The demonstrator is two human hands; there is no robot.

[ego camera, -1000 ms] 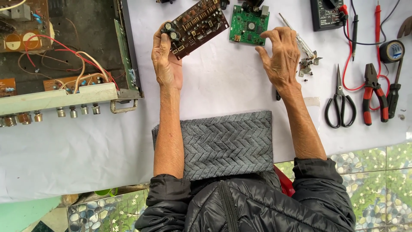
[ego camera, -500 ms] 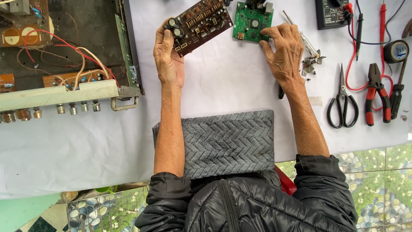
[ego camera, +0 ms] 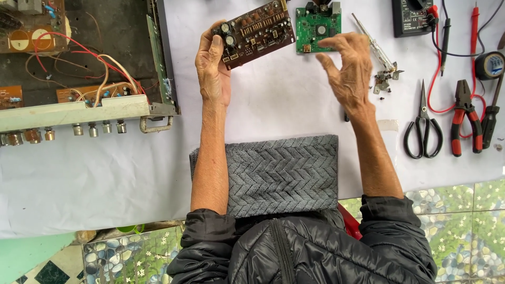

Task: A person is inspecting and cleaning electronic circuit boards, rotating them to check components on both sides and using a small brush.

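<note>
My left hand (ego camera: 212, 68) grips the near-left end of a brown circuit board (ego camera: 255, 32) with capacitors, holding it tilted above the white tabletop (ego camera: 273, 100). My right hand (ego camera: 347, 71) hovers open, fingers spread, just below a small green circuit board (ego camera: 317, 29) lying flat; it holds nothing. A thin screwdriver (ego camera: 372, 43) and small loose metal parts (ego camera: 385, 80) lie just right of that hand.
An opened amplifier chassis (ego camera: 79, 63) with red wires fills the upper left. A grey folded towel (ego camera: 281, 173) lies between my forearms. At right are black scissors (ego camera: 423, 126), red-handled pliers (ego camera: 465, 118), a multimeter (ego camera: 413, 17) with red leads, and a tape roll (ego camera: 489, 66).
My right hand has lifted off the table and spread its fingers near the green board. The left hand still holds the brown board, shifted slightly.
</note>
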